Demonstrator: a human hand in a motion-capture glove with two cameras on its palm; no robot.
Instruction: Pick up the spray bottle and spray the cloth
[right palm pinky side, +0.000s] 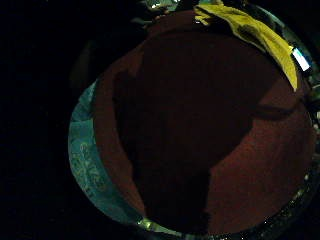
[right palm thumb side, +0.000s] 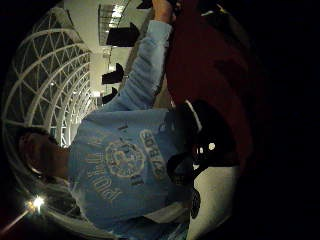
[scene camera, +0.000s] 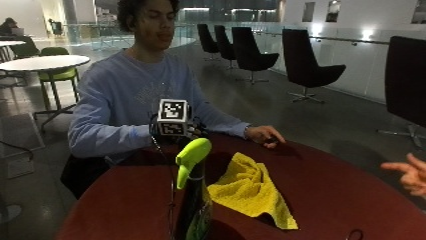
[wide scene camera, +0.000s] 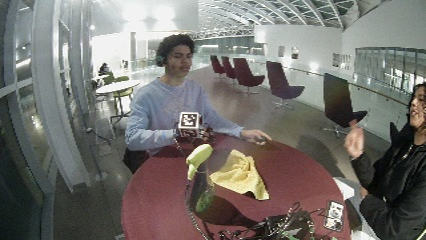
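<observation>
The gloved right hand (scene camera: 174, 131) is raised just above the near edge of the round dark-red table (scene camera: 333, 190), in front of the person's chest. Its fingers are too dark and too hidden to tell whether they are spread or curled, and nothing shows in its hold. The bare left hand (scene camera: 265, 135) rests on the table edge at about three o'clock from the gloved one, touching none of the task's things.

From the gloved hand, the dark spray bottle with the lime-green trigger head (scene camera: 192, 190) stands upright at about six o'clock in the outside view, well apart from the hand. The crumpled yellow cloth (scene camera: 253, 192) lies just beside the bottle, towards four o'clock from the hand; it also shows on the table in the little-finger palm view (right palm pinky side: 250, 30).

The main risk, as I judge it, is the reach: the bottle is tall and narrow, so a hand arriving high at the head could tip it over. Its nozzle seems turned away from the cloth, so spraying without re-aiming would probably wet the table instead.
</observation>
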